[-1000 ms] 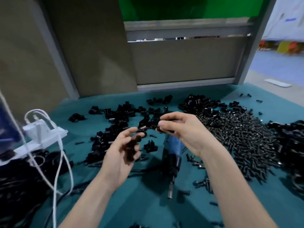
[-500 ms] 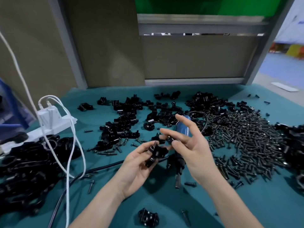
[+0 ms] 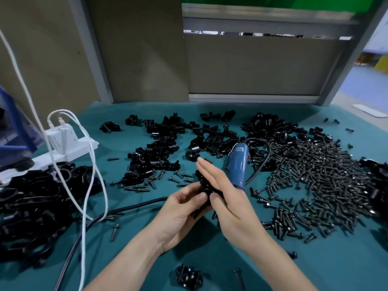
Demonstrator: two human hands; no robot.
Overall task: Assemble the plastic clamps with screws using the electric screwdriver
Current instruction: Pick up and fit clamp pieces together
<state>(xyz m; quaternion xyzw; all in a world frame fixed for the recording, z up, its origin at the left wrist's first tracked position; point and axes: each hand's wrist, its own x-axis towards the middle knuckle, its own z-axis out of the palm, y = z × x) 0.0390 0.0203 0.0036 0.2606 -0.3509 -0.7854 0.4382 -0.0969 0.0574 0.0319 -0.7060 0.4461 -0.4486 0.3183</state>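
Centrally, left hand (image 3: pixel 182 211) grips clamp (image 3: pixel 206 186); right hand (image 3: pixel 227 199) presses it flat-fingered.

Black clamp parts (image 3: pixel 159 148) and dark screws (image 3: pixel 315 175) lie on a teal bench (image 3: pixel 346 259); the screwdriver (image 3: pixel 237 164) is blue, the cables (image 3: pixel 88 164) white.

On the desk (image 3: pixel 336 259), a clamp (image 3: pixel 206 185) sits between the left hand (image 3: pixel 180 208) and right hand (image 3: pixel 226 198), with the electric screwdriver (image 3: pixel 238 162) just behind the right hand, screws (image 3: pixel 315 179) heaped to its right, and loose clamp parts (image 3: pixel 168 148) behind the left hand.
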